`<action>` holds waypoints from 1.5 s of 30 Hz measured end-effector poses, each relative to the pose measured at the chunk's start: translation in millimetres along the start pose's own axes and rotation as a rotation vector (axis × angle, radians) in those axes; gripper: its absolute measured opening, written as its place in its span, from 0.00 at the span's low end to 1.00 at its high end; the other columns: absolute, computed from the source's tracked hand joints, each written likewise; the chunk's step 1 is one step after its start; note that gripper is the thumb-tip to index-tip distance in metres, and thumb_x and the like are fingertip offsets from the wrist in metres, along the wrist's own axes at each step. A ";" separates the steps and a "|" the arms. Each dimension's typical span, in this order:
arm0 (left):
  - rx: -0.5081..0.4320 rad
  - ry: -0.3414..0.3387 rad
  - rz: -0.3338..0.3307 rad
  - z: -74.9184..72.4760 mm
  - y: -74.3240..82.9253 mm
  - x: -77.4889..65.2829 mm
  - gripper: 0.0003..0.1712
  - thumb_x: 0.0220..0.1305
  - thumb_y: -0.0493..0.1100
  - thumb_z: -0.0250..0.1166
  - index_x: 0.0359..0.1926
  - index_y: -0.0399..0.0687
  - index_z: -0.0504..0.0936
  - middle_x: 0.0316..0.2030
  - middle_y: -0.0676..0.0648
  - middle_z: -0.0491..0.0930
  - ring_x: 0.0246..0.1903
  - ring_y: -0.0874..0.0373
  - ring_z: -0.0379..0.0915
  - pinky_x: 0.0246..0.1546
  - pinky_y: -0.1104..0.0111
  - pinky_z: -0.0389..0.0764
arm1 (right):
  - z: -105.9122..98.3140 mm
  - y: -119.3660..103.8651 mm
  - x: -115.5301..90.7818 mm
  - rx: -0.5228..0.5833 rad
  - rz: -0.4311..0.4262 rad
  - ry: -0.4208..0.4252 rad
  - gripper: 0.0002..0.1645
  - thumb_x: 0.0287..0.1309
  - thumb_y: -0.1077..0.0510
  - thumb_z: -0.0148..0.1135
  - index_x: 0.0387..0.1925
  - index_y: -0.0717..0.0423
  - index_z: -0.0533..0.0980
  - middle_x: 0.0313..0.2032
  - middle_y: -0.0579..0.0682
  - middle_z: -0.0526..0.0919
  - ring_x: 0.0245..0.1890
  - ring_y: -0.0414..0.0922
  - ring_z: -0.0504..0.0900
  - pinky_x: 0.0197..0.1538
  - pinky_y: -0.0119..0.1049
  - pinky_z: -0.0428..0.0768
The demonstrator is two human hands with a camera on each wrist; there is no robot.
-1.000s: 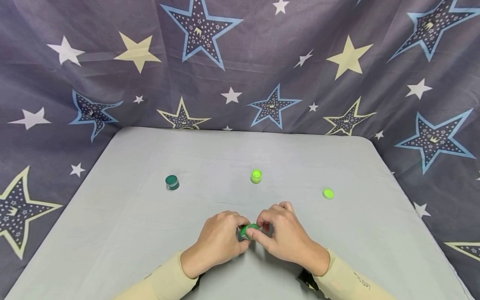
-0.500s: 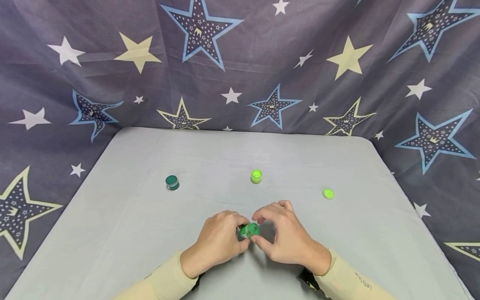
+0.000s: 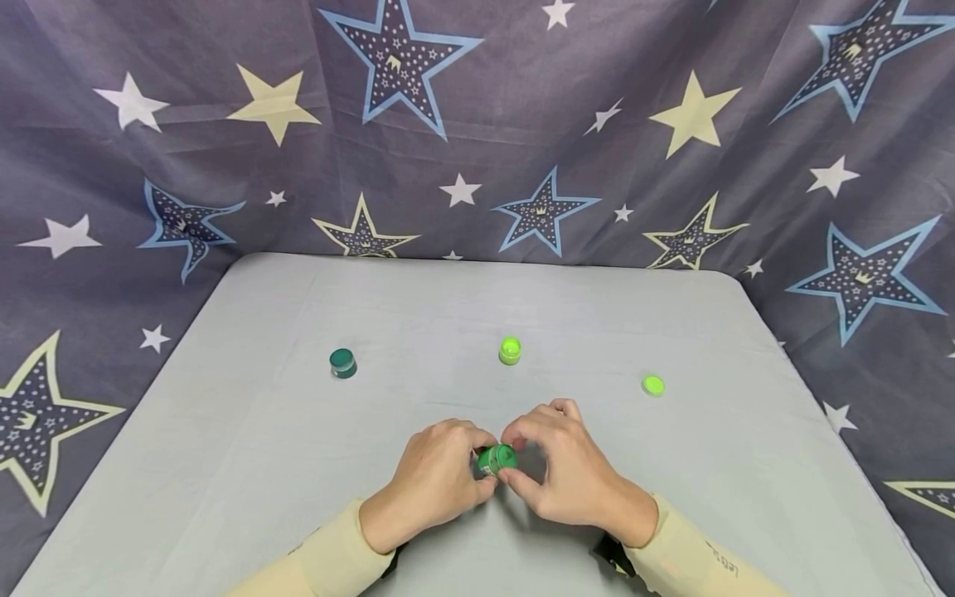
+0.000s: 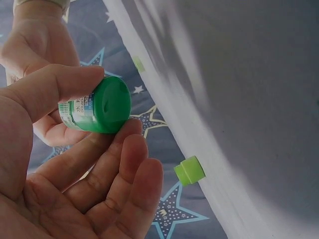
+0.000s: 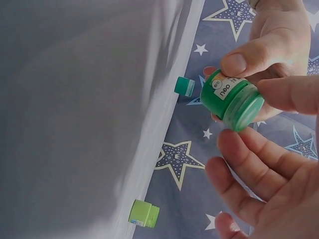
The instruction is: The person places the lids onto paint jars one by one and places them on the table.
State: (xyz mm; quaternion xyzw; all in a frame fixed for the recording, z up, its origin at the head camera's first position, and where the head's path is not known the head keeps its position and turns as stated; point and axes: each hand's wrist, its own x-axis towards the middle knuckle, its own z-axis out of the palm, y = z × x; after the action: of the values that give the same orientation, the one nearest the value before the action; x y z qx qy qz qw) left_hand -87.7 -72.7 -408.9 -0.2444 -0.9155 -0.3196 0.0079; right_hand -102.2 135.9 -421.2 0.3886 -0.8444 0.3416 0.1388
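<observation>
My left hand (image 3: 440,468) grips a small green paint jar (image 3: 496,458) by its body, tilting the top toward the right. In the right wrist view a white label shows on the jar's side, and the left thumb (image 5: 234,63) presses beside it. With thumb and fingertips, my right hand (image 3: 570,464) pinches the jar's rounded top end (image 5: 246,107) from opposite sides. Its other fingers stay loosely spread below in the right wrist view. In the left wrist view the smooth green base (image 4: 113,104) faces the camera.
Beyond the hands, a light green jar (image 3: 510,352) stands on the grey-covered table (image 3: 224,464). A light green lid (image 3: 653,385) lies at right, and a dark teal jar (image 3: 342,363) stands at left. A star-patterned cloth (image 3: 477,124) hangs behind.
My right fingers were wrapped over the jar's top, then lifted off and spread, exposing it. Now the index finger has come back against the rim. The left hand has stayed in place.
</observation>
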 end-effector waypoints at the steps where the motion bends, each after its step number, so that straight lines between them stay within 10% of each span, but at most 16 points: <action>1: 0.001 -0.001 -0.001 0.1 0.0 0.1 0.13 0.47 0.39 0.81 0.36 0.51 0.91 0.26 0.60 0.79 0.26 0.69 0.69 0.25 0.72 0.72 | 0.0 -0.1 0.0 0.001 0.007 -0.002 0.15 0.46 0.55 0.79 0.34 0.44 0.80 0.30 0.34 0.80 0.33 0.37 0.78 0.53 0.48 0.65; 32: 0.020 -0.003 0.001 1.4 0.8 0.5 0.10 0.49 0.41 0.81 0.35 0.53 0.91 0.25 0.60 0.79 0.26 0.69 0.70 0.24 0.72 0.72 | 3.5 3.0 -2.1 -0.102 0.090 0.009 0.20 0.55 0.42 0.76 0.20 0.41 0.74 0.19 0.32 0.73 0.23 0.34 0.69 0.46 0.40 0.63; 45: 0.034 0.004 0.005 0.0 1.4 0.2 0.12 0.48 0.41 0.81 0.36 0.51 0.91 0.27 0.60 0.80 0.26 0.69 0.70 0.24 0.71 0.72 | -0.3 0.4 -0.7 -0.019 0.064 0.009 0.17 0.51 0.46 0.79 0.38 0.47 0.81 0.31 0.38 0.82 0.33 0.38 0.79 0.51 0.47 0.65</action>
State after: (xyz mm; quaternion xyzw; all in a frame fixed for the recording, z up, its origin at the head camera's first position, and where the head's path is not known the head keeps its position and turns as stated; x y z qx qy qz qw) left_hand -87.3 -71.7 -408.0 -0.2461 -0.9200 -0.3047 0.0147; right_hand -102.0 136.7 -421.4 0.3584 -0.8590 0.3396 0.1352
